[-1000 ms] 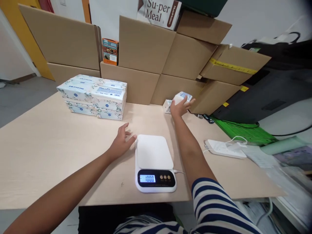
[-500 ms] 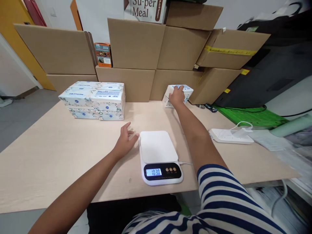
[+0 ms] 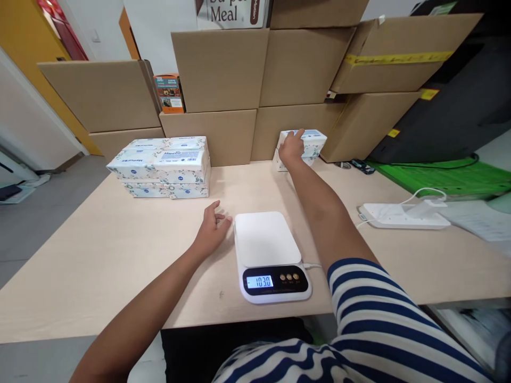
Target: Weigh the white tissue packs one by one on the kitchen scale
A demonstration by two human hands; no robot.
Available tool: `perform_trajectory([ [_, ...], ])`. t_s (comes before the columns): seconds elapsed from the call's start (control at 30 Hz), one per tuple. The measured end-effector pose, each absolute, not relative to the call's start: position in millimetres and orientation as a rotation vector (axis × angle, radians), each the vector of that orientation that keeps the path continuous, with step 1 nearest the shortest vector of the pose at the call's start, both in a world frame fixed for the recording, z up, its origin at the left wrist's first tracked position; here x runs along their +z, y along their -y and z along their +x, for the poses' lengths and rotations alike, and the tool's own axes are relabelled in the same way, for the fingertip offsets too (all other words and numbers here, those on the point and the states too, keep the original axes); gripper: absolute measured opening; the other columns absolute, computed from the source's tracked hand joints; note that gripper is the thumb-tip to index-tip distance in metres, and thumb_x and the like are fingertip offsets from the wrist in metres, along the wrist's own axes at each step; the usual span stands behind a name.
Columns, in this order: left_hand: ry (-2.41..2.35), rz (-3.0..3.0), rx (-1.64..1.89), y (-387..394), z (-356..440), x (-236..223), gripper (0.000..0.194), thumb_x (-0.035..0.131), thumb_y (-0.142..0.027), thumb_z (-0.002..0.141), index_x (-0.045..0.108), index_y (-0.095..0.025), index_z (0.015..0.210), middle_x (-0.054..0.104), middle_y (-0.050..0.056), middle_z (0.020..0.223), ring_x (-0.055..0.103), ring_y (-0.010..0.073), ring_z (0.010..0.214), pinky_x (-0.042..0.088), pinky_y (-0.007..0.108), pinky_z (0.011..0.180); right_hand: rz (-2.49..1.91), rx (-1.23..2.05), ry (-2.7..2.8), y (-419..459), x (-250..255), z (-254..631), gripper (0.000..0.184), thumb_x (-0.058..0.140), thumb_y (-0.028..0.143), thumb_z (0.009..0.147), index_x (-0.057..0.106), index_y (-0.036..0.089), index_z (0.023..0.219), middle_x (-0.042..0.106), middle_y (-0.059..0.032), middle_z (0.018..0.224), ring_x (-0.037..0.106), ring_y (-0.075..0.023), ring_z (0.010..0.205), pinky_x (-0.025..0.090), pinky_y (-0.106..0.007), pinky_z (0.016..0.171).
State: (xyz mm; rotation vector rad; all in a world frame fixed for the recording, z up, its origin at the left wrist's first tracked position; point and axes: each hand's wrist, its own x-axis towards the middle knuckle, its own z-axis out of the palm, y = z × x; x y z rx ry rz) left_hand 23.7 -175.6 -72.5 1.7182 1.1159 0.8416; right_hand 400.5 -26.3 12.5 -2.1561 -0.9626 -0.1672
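Observation:
At the back right of the table, my right hand [image 3: 292, 147] lies over the left and top of a white, floral-printed tissue pack [image 3: 314, 137], fingers on its upper face. A second pack shows beneath it; my thumb is hidden. My left hand [image 3: 212, 230] is empty and loosely open, resting by the upper left corner of a white digital scale [image 3: 267, 239]. Nothing lies on the scale's plate, and its lit display [image 3: 259, 281] reads about 103.0 with a dash in front. A two-layer block of tissue packs [image 3: 159, 165] stands at the back left.
Cardboard boxes [image 3: 221, 69] are stacked along the table's back edge, with a small orange box [image 3: 170, 94] between them. A white power strip [image 3: 403, 215] lies right of my right arm. A cable [image 3: 313, 265] runs from the scale's right side.
The view has shifted, so the scene sits differently in the frame. My right hand stays on the tissue pack, which looks squarer over the lower one. My left hand keeps its place by the scale.

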Motion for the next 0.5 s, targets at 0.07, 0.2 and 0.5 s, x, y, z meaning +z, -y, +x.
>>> perform_trajectory([
  [0.07, -1.145, 1.713, 0.826, 175.6, 23.3, -70.7, 0.072, 0.069, -0.045, 0.105, 0.041, -0.019, 0.166, 0.065, 0.017, 0.135, 0.069, 0.0261, 0.123, 0.053, 0.051, 0.121, -2.119, -0.153, 0.95, 28.2, 11.0, 400.1, 0.052, 0.067, 0.029, 0.108, 0.058, 0.017, 0.158, 0.049, -0.0203, 0.172, 0.066, -0.0312, 0.143, 0.054, -0.053, 0.124],
  [0.2, -1.171, 1.705, 0.823, 174.4, 23.6, -71.1, 0.072, 0.067, -0.047, 0.107, 0.04, -0.019, 0.167, 0.065, 0.015, 0.133, 0.069, 0.0233, 0.115, 0.056, 0.046, 0.115, -2.011, -0.119, 1.024, 50.5, -10.8, 396.2, 0.057, 0.061, 0.023, 0.107, 0.051, 0.017, 0.163, 0.029, -0.0243, 0.183, 0.065, -0.0267, 0.146, 0.048, -0.043, 0.128],
  [0.5, -1.138, 1.709, 0.867, 172.1, 26.3, -72.9, 0.068, 0.07, -0.04, 0.104, 0.044, -0.019, 0.163, 0.065, 0.015, 0.136, 0.07, 0.0239, 0.119, 0.053, 0.048, 0.121, -1.962, 0.017, 0.894, 95.4, -51.8, 452.3, 0.076, 0.072, 0.03, 0.098, 0.046, 0.011, 0.166, 0.036, -0.0295, 0.177, 0.043, -0.0361, 0.167, 0.038, -0.051, 0.138],
])
